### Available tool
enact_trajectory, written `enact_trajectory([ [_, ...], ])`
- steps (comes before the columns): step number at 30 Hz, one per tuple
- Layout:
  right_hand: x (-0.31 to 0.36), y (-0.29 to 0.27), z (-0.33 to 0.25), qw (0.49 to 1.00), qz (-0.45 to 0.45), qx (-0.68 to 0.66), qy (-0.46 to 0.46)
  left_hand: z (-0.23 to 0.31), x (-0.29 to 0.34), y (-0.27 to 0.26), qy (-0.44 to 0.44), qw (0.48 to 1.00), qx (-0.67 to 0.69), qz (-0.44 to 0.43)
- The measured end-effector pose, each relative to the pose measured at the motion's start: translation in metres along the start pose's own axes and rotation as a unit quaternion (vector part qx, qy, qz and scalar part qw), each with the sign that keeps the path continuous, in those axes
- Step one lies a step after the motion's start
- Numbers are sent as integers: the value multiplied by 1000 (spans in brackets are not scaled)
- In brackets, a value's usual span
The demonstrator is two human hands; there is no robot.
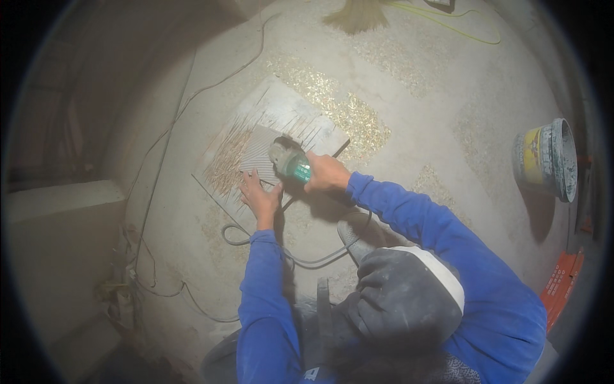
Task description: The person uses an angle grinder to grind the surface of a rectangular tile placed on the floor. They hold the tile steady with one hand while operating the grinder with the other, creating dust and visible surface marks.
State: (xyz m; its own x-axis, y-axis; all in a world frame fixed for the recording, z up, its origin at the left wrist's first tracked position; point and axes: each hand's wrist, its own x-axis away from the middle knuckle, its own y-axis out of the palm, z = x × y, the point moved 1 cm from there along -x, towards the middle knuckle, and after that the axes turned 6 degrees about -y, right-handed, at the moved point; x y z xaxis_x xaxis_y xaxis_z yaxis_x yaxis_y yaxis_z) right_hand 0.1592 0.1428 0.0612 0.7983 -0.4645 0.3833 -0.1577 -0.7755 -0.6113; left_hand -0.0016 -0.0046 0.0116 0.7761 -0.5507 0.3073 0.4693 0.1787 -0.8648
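1. One dusty concrete floor [448,109], speckled in patches, filling most of the view.
2. One scored backing board [281,112], lying flat on the floor, covered in straight cut lines.
3. One grey tile [259,157], resting on the board near its middle.
4. One paint-stained bucket [547,159], tipped on its side, well apart at the right.
5. One orange box [563,281], near the lower right edge.
6. One angle grinder [289,160], on the tile's right edge, teal body, dark cable [320,259] looping back across the floor.
7. Right hand [327,173], fingers wrapped fully around the grinder's body.
8. Left hand [259,198], fingers spread flat, pressing the tile's near edge, grasping nothing.
9. One thin yellow-green cord [460,29], top of view.
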Motion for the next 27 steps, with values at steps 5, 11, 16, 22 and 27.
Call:
enact_trajectory([
  [5, -3, 3, 1, 1000, -1, -6, 12, -2, -1, 3, 1, 1000, -3, 4],
  [11, -10, 6, 4, 1000, 0, -11, -1, -4, -2, 3, 6, 1000, -3, 4],
  [16, 4, 8, 8, 996, 27, -86, 0, 3, 0, -1, 19, 1000, -21, 8],
  [22, 59, -19, 22, 971, 127, -200, 19, 21, -8, 3, 92, 994, -63, -16],
  [27, 88, -44, 37, 957, 128, -244, 94, 21, -23, -1, 112, 992, -54, -24],
])
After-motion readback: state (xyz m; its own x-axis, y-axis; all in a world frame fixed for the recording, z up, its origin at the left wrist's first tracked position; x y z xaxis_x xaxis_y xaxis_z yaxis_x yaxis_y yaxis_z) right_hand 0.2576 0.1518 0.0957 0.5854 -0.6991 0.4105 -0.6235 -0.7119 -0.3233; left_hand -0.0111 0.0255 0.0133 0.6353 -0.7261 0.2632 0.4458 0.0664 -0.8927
